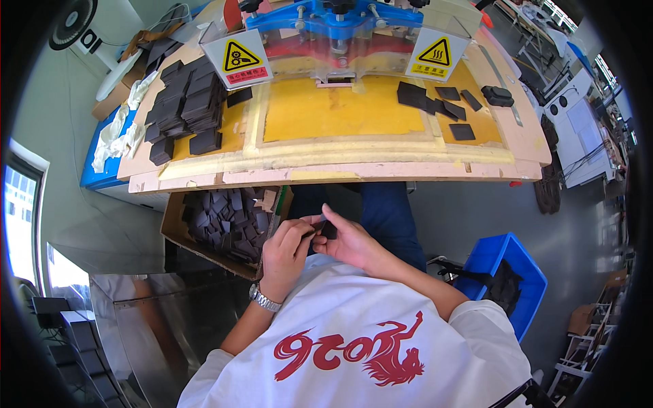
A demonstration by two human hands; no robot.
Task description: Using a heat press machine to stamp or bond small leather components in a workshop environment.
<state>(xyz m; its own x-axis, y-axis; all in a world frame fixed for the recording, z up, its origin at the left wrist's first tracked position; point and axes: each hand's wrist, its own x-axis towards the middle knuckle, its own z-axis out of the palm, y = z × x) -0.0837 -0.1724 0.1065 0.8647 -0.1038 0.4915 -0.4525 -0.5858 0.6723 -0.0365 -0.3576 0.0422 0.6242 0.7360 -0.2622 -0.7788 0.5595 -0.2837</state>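
Both my hands meet in front of my white shirt, below the table's front edge. Between them is a small dark flat piece [329, 230], partly covered by my fingers. My left hand [283, 250], with a metal watch on its wrist, is closed with its fingertips pinching at the piece's left side. My right hand [351, 241] holds the same piece from the right, thumb pointing up. Left of my hands, a cardboard box [174, 238] holds many loose dark pieces [228, 217].
A press with a blue frame [320, 15] and clear guards stands on the table [326, 178]. Stacks of dark pieces [187, 102] sit at left, scattered dark pieces [462, 131] at right. A blue bin [532, 289] is on the floor at right; white gloves [117, 139] lie far left.
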